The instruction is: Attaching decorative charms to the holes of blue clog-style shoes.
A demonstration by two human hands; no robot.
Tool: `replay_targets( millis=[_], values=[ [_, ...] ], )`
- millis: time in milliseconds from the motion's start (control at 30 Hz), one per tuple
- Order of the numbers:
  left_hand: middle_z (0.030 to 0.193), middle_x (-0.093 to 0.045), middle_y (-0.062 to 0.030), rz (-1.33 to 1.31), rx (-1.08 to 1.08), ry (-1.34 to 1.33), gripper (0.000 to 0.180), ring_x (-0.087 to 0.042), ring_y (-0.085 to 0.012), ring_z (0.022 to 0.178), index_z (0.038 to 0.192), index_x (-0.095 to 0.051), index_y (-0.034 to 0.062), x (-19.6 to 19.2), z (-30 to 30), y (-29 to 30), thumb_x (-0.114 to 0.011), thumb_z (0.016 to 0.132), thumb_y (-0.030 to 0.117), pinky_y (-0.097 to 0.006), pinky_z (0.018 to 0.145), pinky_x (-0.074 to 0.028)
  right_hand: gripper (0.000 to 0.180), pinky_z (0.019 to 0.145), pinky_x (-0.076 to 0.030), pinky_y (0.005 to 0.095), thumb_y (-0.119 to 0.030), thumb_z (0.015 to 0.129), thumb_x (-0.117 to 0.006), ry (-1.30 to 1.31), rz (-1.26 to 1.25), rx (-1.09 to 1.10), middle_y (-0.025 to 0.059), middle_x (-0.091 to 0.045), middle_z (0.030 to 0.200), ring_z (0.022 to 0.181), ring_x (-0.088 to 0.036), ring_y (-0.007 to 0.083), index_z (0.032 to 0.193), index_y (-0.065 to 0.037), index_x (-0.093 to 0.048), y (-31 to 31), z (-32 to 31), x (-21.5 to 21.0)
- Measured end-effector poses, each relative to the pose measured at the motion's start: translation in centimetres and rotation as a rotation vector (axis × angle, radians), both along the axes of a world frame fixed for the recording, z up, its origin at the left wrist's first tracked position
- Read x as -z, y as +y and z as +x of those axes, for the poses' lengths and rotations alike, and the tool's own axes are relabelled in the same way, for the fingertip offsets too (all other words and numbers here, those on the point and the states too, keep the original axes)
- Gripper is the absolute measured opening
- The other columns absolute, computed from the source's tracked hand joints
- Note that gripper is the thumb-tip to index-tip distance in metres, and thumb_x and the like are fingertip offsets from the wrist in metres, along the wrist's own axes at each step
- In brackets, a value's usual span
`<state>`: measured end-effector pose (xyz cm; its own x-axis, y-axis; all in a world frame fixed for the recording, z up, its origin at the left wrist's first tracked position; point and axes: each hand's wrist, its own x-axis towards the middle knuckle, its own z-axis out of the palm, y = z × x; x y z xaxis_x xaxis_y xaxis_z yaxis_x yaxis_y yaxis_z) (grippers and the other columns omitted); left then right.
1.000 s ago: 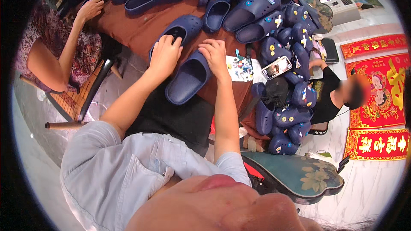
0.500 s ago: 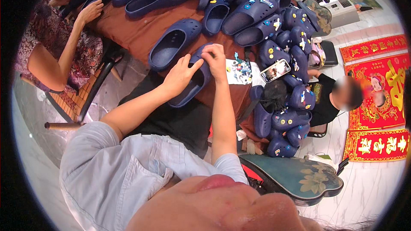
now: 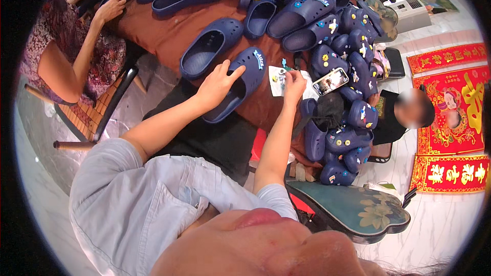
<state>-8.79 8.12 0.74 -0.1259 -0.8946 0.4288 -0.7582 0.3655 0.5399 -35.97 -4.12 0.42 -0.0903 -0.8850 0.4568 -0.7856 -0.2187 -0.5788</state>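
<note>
My left hand grips a navy clog at its opening, the thumb lying toward its upper. A pale-blue lettering charm sits across the holes of this clog's toe. Right of the clog, my right hand is over a white sheet, thumb and fingertips pinched together among small coloured shoe charms. What the pinch holds is too small to make out, and the hand hides part of the charms. A second navy clog, with bare holes, lies just beyond the held one.
Several charm-decorated clogs are heaped along the far and right sides of the brown cloth. A phone leans on the right heap. Another person's hand touches clogs at far left. A person in black is at right.
My right hand has moved right, from the held clog's toe to the charms on the white sheet. The lettering charm on the toe now shows. My left hand keeps its grip.
</note>
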Motion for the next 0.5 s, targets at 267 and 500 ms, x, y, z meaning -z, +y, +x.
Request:
replay_targets(
  millis=[267, 500],
  values=[
    [0.130, -0.051, -0.0292, -0.170, -0.032, -0.076, 0.059, -0.050, -0.0459, 0.125, 0.134, -0.056, 0.0089, -0.1, -0.2, -0.9, -0.061, 0.077, -0.006, -0.049, 0.102, -0.048, 0.019, 0.084, -0.042, 0.0456, -0.013, 0.077, -0.079, 0.230, -0.250, 0.161, 0.0135, -0.065, 0.086, 0.088, -0.057, 0.0343, 0.091, -0.004, -0.071, -0.1, -0.3, 0.9],
    [0.122, -0.055, -0.0237, -0.345, 0.027, -0.086, 0.043, -0.051, -0.0415, 0.124, 0.119, -0.064, 0.0030, -1.6, -1.1, -3.7, -0.063, 0.076, -0.001, -0.046, 0.101, -0.048, 0.040, 0.074, -0.051, 0.0436, -0.031, 0.091, -0.071, 0.030, 0.161, -0.281, 0.0182, -0.068, 0.092, 0.083, -0.066, 0.0352, 0.115, -0.002, -0.059, 0.9, 8.0, -3.8]
  ],
)
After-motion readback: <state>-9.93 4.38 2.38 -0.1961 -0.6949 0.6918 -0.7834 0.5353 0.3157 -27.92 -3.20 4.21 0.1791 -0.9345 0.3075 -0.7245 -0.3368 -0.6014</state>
